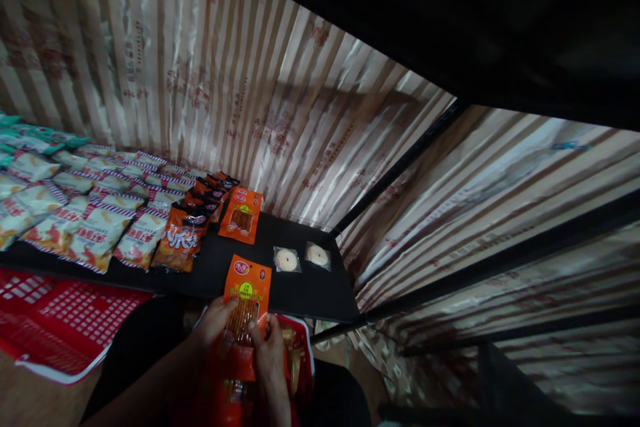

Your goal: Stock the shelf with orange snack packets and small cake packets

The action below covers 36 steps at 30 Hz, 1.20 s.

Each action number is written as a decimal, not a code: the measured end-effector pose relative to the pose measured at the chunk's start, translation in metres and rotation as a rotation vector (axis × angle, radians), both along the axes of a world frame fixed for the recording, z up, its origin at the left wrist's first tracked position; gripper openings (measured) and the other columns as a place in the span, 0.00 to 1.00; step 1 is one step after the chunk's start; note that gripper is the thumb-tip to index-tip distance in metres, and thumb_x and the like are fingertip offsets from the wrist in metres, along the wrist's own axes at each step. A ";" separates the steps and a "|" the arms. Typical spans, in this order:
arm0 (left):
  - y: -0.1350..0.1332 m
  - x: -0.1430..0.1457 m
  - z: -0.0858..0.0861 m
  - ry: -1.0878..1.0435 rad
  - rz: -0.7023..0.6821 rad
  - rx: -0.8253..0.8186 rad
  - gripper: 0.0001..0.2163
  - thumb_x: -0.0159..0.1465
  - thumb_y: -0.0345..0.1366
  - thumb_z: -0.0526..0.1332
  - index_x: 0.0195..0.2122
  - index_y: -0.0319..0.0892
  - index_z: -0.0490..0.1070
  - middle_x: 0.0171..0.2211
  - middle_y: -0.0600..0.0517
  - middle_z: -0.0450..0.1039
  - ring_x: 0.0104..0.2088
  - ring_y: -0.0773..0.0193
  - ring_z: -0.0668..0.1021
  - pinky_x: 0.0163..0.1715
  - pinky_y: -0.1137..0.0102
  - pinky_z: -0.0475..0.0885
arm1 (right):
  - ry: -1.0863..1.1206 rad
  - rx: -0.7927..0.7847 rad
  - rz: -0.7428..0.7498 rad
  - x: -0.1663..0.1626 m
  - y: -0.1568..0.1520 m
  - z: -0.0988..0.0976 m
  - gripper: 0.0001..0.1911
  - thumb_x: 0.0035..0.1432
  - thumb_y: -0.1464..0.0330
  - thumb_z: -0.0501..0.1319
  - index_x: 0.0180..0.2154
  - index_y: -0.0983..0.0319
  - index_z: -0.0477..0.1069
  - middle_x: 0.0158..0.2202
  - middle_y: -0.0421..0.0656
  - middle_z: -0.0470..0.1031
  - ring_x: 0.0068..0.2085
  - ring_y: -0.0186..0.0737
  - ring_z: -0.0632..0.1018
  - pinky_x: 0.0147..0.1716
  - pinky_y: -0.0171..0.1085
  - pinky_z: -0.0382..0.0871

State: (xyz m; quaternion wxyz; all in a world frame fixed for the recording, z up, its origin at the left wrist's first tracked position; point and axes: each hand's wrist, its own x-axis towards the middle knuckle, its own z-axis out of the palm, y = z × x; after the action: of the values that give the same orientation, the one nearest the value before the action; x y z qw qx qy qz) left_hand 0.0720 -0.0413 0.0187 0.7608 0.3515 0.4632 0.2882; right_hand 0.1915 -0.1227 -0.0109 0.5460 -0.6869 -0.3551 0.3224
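Observation:
An orange snack packet (257,282) with a clear window showing brown sticks is held tilted at the shelf's front edge. My left hand (216,320) grips its left side, and my right hand (270,345) pinches its lower right, thumb on the front. More orange packaging (236,361) shows just below, partly hidden by my hands. Beyond the held packet, similar orange packets (241,217) lie on the black shelf (300,297). Between my legs stands a red basket (306,337) with orange and yellowish packets inside.
Two round, pale, clear-wrapped items, one of them a white disc (287,260), lie on the right. Brown snack bags (180,240) and rows of white snack bags (103,230) fill the left. Another red basket (65,327) sits below. Black frame bars (395,173) and striped sheeting (225,80) enclose the shelf.

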 end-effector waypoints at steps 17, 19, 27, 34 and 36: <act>0.044 0.006 -0.005 0.085 0.102 -0.081 0.09 0.51 0.36 0.63 0.33 0.42 0.70 0.29 0.50 0.77 0.29 0.57 0.79 0.24 0.68 0.72 | 0.093 -0.039 0.036 0.012 0.041 0.015 0.10 0.44 0.63 0.62 0.30 0.61 0.68 0.27 0.39 0.74 0.29 0.38 0.73 0.31 0.35 0.68; 0.052 0.008 -0.003 0.092 0.110 -0.070 0.08 0.51 0.35 0.63 0.33 0.42 0.70 0.30 0.50 0.78 0.31 0.57 0.79 0.27 0.68 0.73 | 0.071 -0.045 0.034 0.015 0.048 0.016 0.11 0.44 0.63 0.62 0.30 0.61 0.68 0.26 0.39 0.73 0.29 0.37 0.73 0.31 0.35 0.67; 0.079 0.015 0.005 -0.069 0.146 0.023 0.08 0.50 0.32 0.62 0.32 0.38 0.70 0.29 0.49 0.78 0.30 0.59 0.79 0.32 0.67 0.73 | -0.056 -0.055 0.031 0.026 0.076 0.020 0.12 0.47 0.62 0.62 0.33 0.62 0.71 0.27 0.40 0.74 0.30 0.38 0.74 0.30 0.33 0.66; 0.109 0.022 0.004 -0.081 0.143 0.051 0.11 0.49 0.36 0.65 0.32 0.38 0.69 0.26 0.50 0.77 0.29 0.58 0.80 0.30 0.68 0.72 | -0.097 -0.048 0.044 0.032 0.106 0.028 0.13 0.47 0.63 0.62 0.35 0.62 0.71 0.27 0.40 0.75 0.28 0.37 0.74 0.28 0.32 0.66; 0.118 0.024 0.005 -0.043 0.154 0.093 0.10 0.50 0.36 0.65 0.32 0.38 0.70 0.27 0.50 0.77 0.31 0.58 0.80 0.30 0.69 0.72 | -0.111 -0.056 0.044 0.034 0.115 0.028 0.13 0.47 0.63 0.62 0.36 0.63 0.71 0.27 0.40 0.75 0.28 0.37 0.74 0.28 0.32 0.66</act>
State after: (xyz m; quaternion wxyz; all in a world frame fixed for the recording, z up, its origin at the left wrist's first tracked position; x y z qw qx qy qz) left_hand 0.0960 0.0765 0.0233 0.7292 0.3434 0.4585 0.3744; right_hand 0.2255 -0.0081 0.0175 0.4988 -0.7108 -0.3905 0.3056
